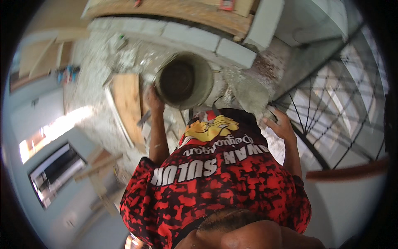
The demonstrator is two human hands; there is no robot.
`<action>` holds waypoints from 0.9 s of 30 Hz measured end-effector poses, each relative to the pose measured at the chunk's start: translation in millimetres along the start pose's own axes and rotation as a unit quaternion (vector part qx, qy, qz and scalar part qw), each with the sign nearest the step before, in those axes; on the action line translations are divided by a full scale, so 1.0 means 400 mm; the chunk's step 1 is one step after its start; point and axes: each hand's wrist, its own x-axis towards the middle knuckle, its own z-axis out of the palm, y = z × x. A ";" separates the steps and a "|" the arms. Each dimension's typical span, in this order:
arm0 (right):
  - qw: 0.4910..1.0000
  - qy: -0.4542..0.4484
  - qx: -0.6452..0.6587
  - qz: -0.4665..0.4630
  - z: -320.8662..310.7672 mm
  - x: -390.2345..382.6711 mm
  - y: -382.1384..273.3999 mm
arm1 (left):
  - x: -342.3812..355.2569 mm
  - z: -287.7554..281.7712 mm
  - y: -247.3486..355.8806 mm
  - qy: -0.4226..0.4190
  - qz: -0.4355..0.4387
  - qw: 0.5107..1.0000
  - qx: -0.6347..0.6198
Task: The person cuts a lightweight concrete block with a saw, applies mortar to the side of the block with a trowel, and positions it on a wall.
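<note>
A round grey bucket [205, 79], coated with cement, is tipped so that its dark inside faces me. At its left rim is my left hand [154, 100], closed on the edge, with its fingertips partly blurred. Off to the right, my right hand [281, 124] has thumb and fingers closed at the lower right edge of a flat, rounded, grey cement-smeared piece [251, 92]. Its exact kind is not clear. That piece lies between the bucket and a dark metal railing. My red and black patterned shirt [215, 166] fills the lower middle.
White blocks [236, 52] run in a row beyond the bucket, below a wooden board [178, 12]. A plywood piece [127, 99] lies left of the bucket on rubble-strewn ground [93, 87]. At right stands a black metal railing [327, 91] with crossing bars.
</note>
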 end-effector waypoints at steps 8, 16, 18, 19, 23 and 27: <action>0.862 -0.288 0.362 0.209 0.220 0.358 -0.179 | -0.129 0.129 0.113 0.147 0.013 0.966 -0.211; 0.901 -0.375 -0.088 -0.201 0.370 0.328 -0.156 | -0.196 0.079 0.128 0.177 0.054 0.943 -0.277; 0.858 -0.385 -0.194 -0.280 0.370 0.367 -0.092 | -0.219 0.034 0.131 0.190 0.061 0.948 -0.246; 0.884 -0.370 -0.186 -0.218 0.342 0.378 -0.128 | -0.230 0.003 0.096 0.198 0.061 0.953 -0.221; 0.940 -0.324 -0.055 -0.093 0.342 0.388 -0.275 | -0.217 -0.006 0.099 0.200 0.066 0.959 -0.188; 0.913 -0.343 -0.165 -0.143 0.350 0.358 -0.276 | -0.191 -0.051 0.082 0.198 0.070 0.967 -0.143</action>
